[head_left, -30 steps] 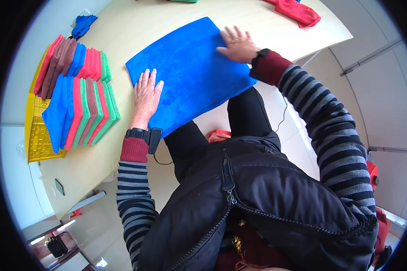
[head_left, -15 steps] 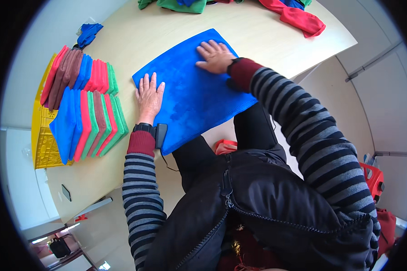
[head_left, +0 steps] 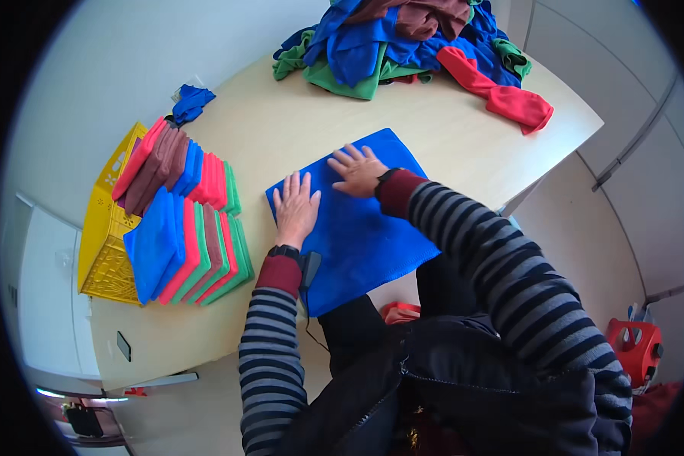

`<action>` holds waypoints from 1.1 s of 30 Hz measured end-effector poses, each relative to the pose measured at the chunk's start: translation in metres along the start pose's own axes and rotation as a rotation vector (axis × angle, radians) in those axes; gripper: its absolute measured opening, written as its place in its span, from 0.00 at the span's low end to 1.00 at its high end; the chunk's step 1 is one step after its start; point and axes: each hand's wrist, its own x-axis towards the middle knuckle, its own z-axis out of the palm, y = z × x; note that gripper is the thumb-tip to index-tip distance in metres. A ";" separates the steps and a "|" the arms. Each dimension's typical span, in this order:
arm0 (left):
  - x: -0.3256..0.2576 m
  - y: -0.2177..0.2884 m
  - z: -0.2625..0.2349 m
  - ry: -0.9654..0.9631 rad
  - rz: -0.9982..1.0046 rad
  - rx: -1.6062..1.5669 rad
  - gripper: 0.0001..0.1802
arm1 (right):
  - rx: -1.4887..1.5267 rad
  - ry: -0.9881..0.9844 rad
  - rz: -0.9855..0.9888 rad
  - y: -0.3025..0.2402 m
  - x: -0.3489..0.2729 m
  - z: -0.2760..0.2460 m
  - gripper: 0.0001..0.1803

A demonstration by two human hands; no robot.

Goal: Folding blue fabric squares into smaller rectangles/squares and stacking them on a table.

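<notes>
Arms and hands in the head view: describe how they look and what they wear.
Left grip and right grip are ungloved. The left sleeve and right sleeve have grey and black stripes, ending in a maroon left cuff and right cuff. Each wrist wears a black band; beside the left one sits a dark box with a thin dark cable.

Brightly, softly lit; palest near right corner of table; bowed along its left edge; blackened around fisheye rim.
</notes>
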 end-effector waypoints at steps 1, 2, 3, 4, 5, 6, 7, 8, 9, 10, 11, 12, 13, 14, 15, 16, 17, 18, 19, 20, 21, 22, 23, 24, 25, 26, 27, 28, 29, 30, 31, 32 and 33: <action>0.003 -0.001 0.006 -0.010 0.000 0.001 0.35 | 0.007 -0.006 0.000 -0.005 0.007 0.004 0.41; 0.007 -0.004 0.009 -0.016 -0.009 -0.023 0.35 | 0.033 -0.008 -0.021 -0.012 0.014 0.005 0.41; 0.013 -0.007 0.012 -0.025 -0.017 -0.048 0.35 | 0.061 -0.012 -0.040 -0.017 0.019 0.007 0.40; 0.015 -0.007 0.015 -0.041 -0.027 -0.077 0.35 | 0.090 -0.025 -0.059 -0.020 0.021 0.011 0.40; 0.015 -0.010 0.017 -0.060 -0.034 -0.082 0.35 | 0.100 -0.043 -0.063 -0.015 0.024 0.013 0.40; 0.017 -0.017 0.016 -0.059 -0.060 -0.076 0.35 | 0.089 -0.049 -0.019 -0.002 0.028 0.011 0.40; 0.019 -0.020 0.013 -0.059 -0.080 -0.073 0.35 | 0.076 -0.058 0.030 0.013 0.030 0.010 0.40; 0.018 -0.022 0.014 -0.057 -0.101 -0.069 0.35 | 0.082 -0.062 0.078 0.029 0.029 0.013 0.40; 0.019 -0.025 0.015 -0.065 -0.109 -0.069 0.35 | 0.085 -0.055 0.117 0.043 0.030 0.011 0.40; 0.020 -0.028 0.015 -0.047 -0.127 -0.065 0.35 | 0.088 -0.061 0.111 0.055 0.028 0.010 0.40; 0.019 -0.032 0.017 -0.032 -0.146 -0.062 0.35 | 0.072 -0.076 0.154 0.064 0.025 0.010 0.40; 0.016 -0.035 0.019 -0.015 -0.165 -0.059 0.35 | 0.054 -0.090 0.195 0.070 0.021 0.012 0.40; 0.011 -0.039 0.021 -0.019 -0.174 -0.058 0.35 | 0.055 -0.096 0.187 0.072 0.018 0.015 0.40; 0.010 -0.041 0.022 -0.006 -0.208 -0.070 0.35 | 0.060 -0.094 0.214 0.076 0.016 0.015 0.40; 0.008 -0.044 0.022 0.008 -0.243 -0.081 0.35 | 0.064 -0.092 0.241 0.078 0.014 0.014 0.40; 0.006 -0.047 0.022 0.022 -0.277 -0.092 0.36 | 0.068 -0.089 0.267 0.081 0.011 0.013 0.40; 0.005 -0.047 0.021 0.023 -0.284 -0.093 0.36 | 0.064 -0.090 0.261 0.085 0.007 0.013 0.40; 0.004 -0.047 0.019 0.021 -0.311 -0.082 0.36 | 0.061 -0.075 0.286 0.089 0.003 0.013 0.39; 0.000 -0.046 0.019 0.010 -0.340 -0.072 0.37 | 0.061 -0.068 0.310 0.091 -0.006 0.016 0.39; -0.004 -0.045 0.018 -0.001 -0.368 -0.062 0.37 | 0.061 -0.062 0.335 0.092 -0.013 0.018 0.39; -0.006 -0.048 0.015 -0.010 -0.376 -0.066 0.37 | 0.060 -0.073 0.330 0.096 -0.015 0.017 0.39; -0.008 -0.052 0.012 0.005 -0.373 -0.035 0.38 | 0.012 -0.066 0.351 0.102 -0.022 0.015 0.39; -0.016 -0.055 0.012 0.012 -0.370 -0.001 0.38 | -0.032 -0.065 0.370 0.106 -0.032 0.017 0.39; -0.024 -0.057 0.010 -0.020 -0.379 -0.005 0.38 | -0.065 -0.090 0.395 0.104 -0.037 0.013 0.40; -0.031 -0.059 0.007 -0.011 -0.355 0.083 0.38 | -0.097 -0.115 0.419 0.102 -0.045 0.011 0.40; -0.049 -0.063 0.004 -0.006 -0.338 0.178 0.37 | -0.085 -0.148 0.401 0.091 -0.055 0.014 0.40; -0.063 -0.056 -0.003 -0.037 -0.342 0.176 0.37 | -0.184 -0.019 0.337 0.087 -0.067 0.012 0.39; -0.069 -0.037 -0.014 -0.009 -0.290 0.115 0.37 | -0.286 0.117 0.284 0.088 -0.081 0.013 0.38; -0.071 -0.013 -0.023 0.022 -0.234 0.051 0.36 | -0.236 0.279 0.247 0.081 -0.093 0.022 0.37; -0.076 0.012 -0.024 0.051 -0.177 -0.014 0.36 | -0.186 0.439 0.211 0.068 -0.105 0.034 0.35; -0.096 0.019 -0.026 0.037 -0.202 0.006 0.36 | -0.118 0.413 0.133 0.023 -0.109 0.026 0.35; -0.114 0.031 -0.024 0.066 -0.128 -0.019 0.35 | -0.058 0.383 0.064 -0.023 -0.121 0.014 0.34; -0.124 0.044 -0.023 0.102 -0.037 -0.055 0.34 | -0.050 0.354 0.021 -0.054 -0.133 0.014 0.33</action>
